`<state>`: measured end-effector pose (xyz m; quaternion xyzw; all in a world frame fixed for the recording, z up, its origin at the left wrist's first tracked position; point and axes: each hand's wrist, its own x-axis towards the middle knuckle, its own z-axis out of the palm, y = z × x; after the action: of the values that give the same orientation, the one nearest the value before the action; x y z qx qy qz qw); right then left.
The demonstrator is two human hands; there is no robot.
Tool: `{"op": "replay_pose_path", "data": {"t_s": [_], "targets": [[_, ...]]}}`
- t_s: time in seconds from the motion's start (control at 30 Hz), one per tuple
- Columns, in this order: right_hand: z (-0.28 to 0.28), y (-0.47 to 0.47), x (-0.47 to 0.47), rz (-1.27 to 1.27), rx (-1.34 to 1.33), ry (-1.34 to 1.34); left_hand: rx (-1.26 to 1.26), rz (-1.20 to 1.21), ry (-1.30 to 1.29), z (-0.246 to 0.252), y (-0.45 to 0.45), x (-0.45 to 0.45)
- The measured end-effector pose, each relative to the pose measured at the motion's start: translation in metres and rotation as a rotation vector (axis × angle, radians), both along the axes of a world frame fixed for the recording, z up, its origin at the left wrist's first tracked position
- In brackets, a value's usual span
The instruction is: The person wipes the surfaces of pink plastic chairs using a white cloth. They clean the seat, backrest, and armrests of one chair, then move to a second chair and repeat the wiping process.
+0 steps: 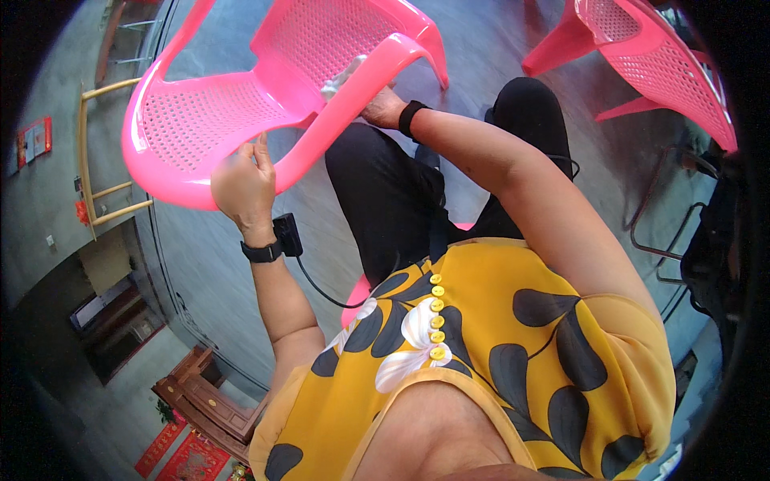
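Observation:
A pink plastic armchair (pixel 355 114) with perforated panels stands before my knees. My left hand (pixel 243 183) grips the rounded rim of its near-left panel, which looks like the backrest, with thumb and finger closed at the edge. Beyond the near armrest is my right hand (pixel 385 108), its fingers mostly hidden behind that armrest. A crumpled white cloth (pixel 344 77) shows on the armrest's other side, against the chair's inner surface. It appears to be in my right hand. Both wrists wear black bands, and a black device with a cable hangs at the left one.
Another pink chair (pixel 656 66) is at the upper right, beside a metal-framed seat (pixel 656 240). A wooden rail frame (pixel 87 156) stands along the left wall. At lower left is a carved wooden cabinet (pixel 210 397). Grey floor (pixel 222 264) surrounds the chair.

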<state>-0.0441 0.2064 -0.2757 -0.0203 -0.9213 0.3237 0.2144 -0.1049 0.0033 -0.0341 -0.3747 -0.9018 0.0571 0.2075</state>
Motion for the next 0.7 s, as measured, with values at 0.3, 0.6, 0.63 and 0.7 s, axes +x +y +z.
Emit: {"op": "replay_pose_path", "data": {"t_s": [0.3,0.6,0.63,0.7], "targets": [[0.007,0.002,0.002,0.259,0.142,0.195,0.013,-0.027,0.043,-0.004,-0.003,-0.004],[0.046,0.077,0.117,0.037,-0.061,-0.770,0.320,-0.375,-0.477,-0.021,0.080,0.038],[0.048,0.081,0.123,0.008,-0.056,-0.772,0.269,-0.445,-0.417,-0.025,0.100,0.048],[0.048,0.087,0.130,-0.060,-0.039,-0.724,0.173,-0.449,-0.287,-0.033,0.139,0.064]]}}
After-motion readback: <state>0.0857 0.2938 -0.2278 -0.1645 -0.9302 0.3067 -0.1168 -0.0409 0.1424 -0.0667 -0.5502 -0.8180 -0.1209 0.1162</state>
